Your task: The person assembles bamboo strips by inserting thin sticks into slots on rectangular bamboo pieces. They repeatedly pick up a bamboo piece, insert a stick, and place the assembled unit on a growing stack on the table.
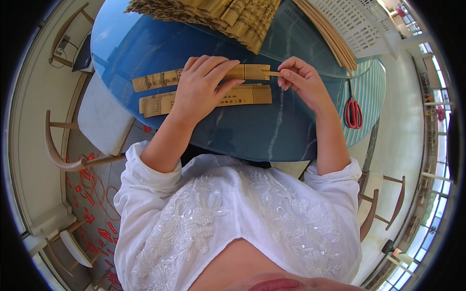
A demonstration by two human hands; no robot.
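Note:
My left hand (199,89) rests over a long, narrow brown printed paper strip (255,72), its thumb and fingers closing on the strip's edges. At the strip's right end, my right hand (302,83) pinches a thin flat wooden stick (274,73) between thumb and fingertips. The stick's left end meets the strip; whether it goes inside a fold I cannot tell. Just nearer to me lies a second group of similar brown strips (250,95), partly under my left hand and wrist.
A large pile of brown folded strips (208,14) covers the far table. Long wooden sticks (330,39) lie beside a white plastic basket (359,29) at far right. Red-handled scissors (353,114) rest near the right edge of the blue marbled table (257,136). A chair (104,114) stands left.

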